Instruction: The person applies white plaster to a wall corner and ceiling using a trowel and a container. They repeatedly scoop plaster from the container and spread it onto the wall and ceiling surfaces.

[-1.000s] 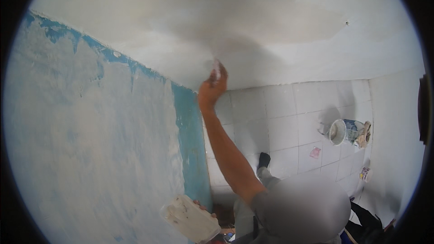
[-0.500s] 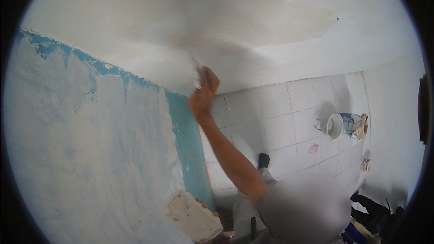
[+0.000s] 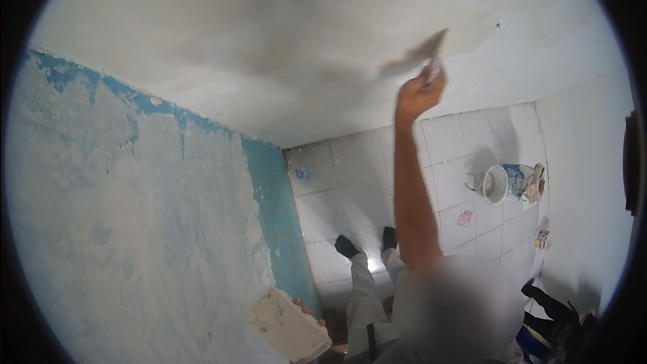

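My right hand [image 3: 421,94], its arm stretched far forward, is closed on a putty knife [image 3: 439,54]. The knife's blade is at the white wall surface [image 3: 323,20], where a damp-looking greyish patch spreads to its right; I cannot tell whether the blade touches. Low at the left, my left hand [image 3: 306,309] holds a pale rectangular tray [image 3: 290,329] by its right side, fingers curled over the edge. Whitish material with a few dark specks lies in the tray. Most of the left hand is hidden beneath it.
On the left, a blue wall [image 3: 273,202] is partly coated white. A bucket [image 3: 495,185], a pink packet [image 3: 465,218], a small cup-like container [image 3: 542,239] and a clear bottle [image 3: 304,174] are on the tiled floor [image 3: 357,162]. Dark items [image 3: 556,310] lie at lower right.
My right hand has swept the putty knife to the right across the white surface, and the arm has straightened. The left hand and tray have hardly moved.
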Available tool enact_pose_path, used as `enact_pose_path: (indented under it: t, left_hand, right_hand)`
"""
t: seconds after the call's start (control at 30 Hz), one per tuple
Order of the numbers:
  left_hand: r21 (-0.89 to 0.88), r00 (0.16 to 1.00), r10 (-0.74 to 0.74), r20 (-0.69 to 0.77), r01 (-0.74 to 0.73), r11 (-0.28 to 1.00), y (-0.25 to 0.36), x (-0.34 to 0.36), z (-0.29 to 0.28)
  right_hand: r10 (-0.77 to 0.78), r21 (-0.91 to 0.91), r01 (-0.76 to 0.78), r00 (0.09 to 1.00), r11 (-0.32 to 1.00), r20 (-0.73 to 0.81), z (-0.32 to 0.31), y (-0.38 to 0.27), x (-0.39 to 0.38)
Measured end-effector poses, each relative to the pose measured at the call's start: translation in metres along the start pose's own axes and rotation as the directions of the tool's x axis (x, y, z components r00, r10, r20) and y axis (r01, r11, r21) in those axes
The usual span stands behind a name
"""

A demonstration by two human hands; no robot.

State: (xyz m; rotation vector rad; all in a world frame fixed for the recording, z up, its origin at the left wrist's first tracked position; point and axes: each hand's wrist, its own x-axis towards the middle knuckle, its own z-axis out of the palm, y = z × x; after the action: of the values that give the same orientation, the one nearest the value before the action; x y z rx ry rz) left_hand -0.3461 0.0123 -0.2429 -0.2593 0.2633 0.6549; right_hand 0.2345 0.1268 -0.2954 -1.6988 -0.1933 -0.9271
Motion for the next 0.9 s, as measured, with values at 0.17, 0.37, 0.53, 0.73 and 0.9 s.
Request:
enact_pose_path:
  t: [0.17,0.37,0.53,0.73,0.9]
  left_hand:
    - [0.054,0.996,-0.080,-0.036,0.082,0.995,0.016,0.000,0.016]
    - [0.424,0.925,0.174,-0.336,-0.016,0.906,-0.024,0.030,0.050]
    - [0.776,0.586,0.695,-0.418,0.627,-0.062,-0.070,0.052,0.093]
    - [-0.358,0.886,0.389,0.253,0.459,-0.813,-0.079,0.056,0.081]
    - [-0.585,0.888,0.422,0.184,0.444,-0.679,-0.090,0.066,0.080]
  right_hand:
    - [-0.026,0.158,-0.003,0.983,0.987,0.180,0.013,-0.123,-0.114]
    - [0.147,0.205,-0.245,0.903,0.947,0.403,0.012,-0.180,-0.154]
    - [0.432,0.423,-0.508,0.861,0.750,0.269,-0.034,-0.113,-0.041]
    - [0.015,0.014,-0.016,1.000,1.000,0.007,0.011,-0.110,0.056]
    - [-0.195,0.128,0.167,0.949,0.978,0.249,-0.017,-0.135,-0.006]
